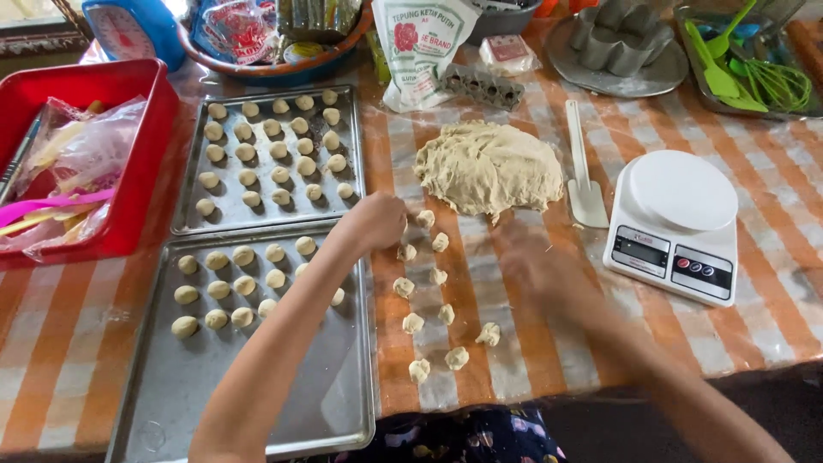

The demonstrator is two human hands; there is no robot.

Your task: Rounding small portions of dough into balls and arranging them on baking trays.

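Fingers of the left hand [375, 221] are curled in and bunched together at the top of a loose double row of small rough dough pieces [435, 302] on the orange-and-white checked tablecloth [771, 317]; whether they pinch a piece, I cannot tell. Right hand [536, 267] is smeared by motion blur just below the big dough mound [489, 169], so its grip cannot be read. Beside the left forearm lies the near baking tray [214, 377], with rolled dough balls [219, 290] only at its far end. Beyond it the far baking tray [190, 214] is nearly filled with balls. A white spatula [583, 171] and a white kitchen scale [677, 225] lie right of the mound
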